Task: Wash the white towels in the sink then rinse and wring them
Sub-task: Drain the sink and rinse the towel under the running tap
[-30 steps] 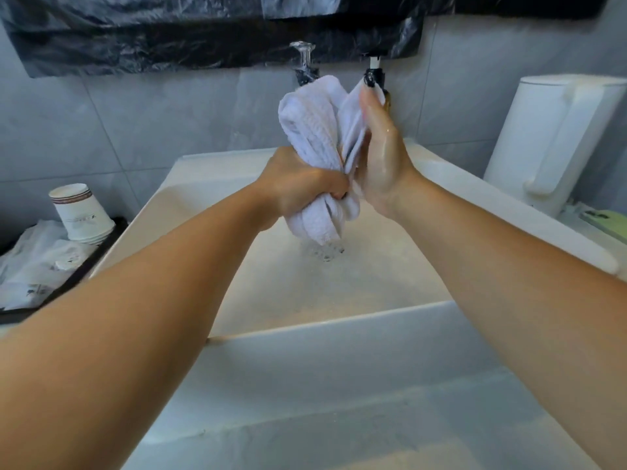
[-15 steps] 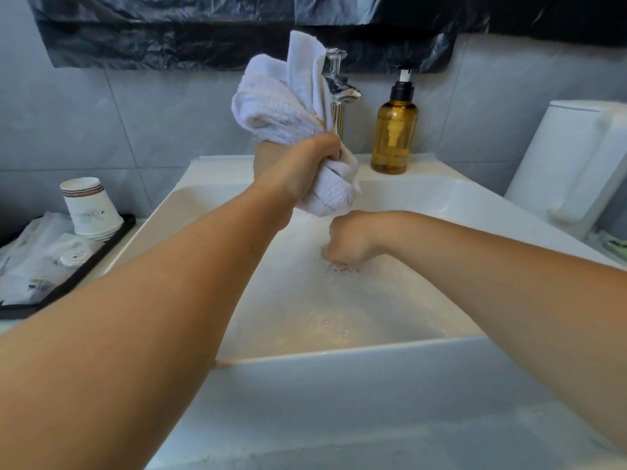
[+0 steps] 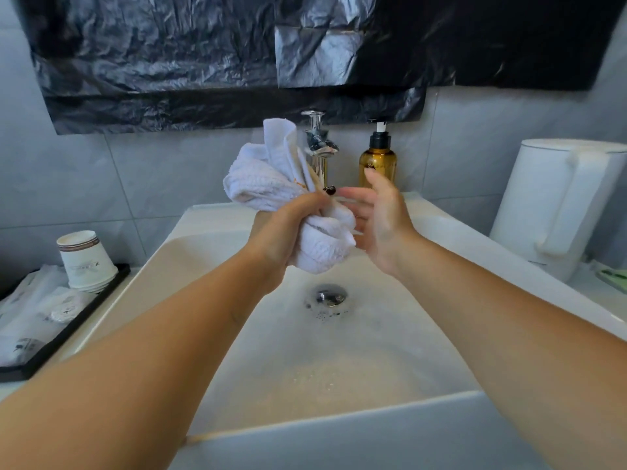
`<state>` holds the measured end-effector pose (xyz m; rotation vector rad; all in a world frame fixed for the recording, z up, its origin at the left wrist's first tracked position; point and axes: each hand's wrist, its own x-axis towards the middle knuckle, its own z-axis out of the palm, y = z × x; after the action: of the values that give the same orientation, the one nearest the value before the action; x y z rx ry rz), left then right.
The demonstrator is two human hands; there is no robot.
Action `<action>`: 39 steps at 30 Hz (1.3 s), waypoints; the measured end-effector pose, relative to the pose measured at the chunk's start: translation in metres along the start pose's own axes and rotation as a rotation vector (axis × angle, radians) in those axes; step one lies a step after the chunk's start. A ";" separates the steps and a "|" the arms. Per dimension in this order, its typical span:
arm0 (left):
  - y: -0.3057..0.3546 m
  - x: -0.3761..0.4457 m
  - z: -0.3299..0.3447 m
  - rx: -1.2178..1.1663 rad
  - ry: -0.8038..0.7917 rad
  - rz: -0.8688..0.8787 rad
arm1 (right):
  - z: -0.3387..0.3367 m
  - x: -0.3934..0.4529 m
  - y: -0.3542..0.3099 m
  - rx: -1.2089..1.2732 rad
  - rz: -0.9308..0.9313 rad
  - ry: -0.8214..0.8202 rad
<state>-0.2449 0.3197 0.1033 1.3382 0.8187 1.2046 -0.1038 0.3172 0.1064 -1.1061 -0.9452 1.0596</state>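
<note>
White towel, bunched, gripped mid-length in left hand, fingers curled tight round it; upper wad bulging above the fist, lower wad hanging below, just over sink basin. Right hand now up beside towel's right side, fingers loosely spread, palm facing cloth, holding nothing; half a second back down low in basin as a fist, a second back pressed against towel. Drain below hands, bubbles around it, no standing water visible. Faucet behind towel, no stream seen. Soap bottle behind right hand. Likely mid-wring: right hand returning to re-grip lower wad for another twist. Other towels not in view.
</note>
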 end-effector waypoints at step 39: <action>-0.016 -0.031 0.038 0.479 -0.272 0.052 | 0.005 -0.028 -0.021 -0.274 -0.404 -0.299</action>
<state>-0.2137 0.2821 0.0860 1.8747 0.9101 0.8640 -0.1113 0.2886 0.1254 -0.9320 -1.5178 0.7857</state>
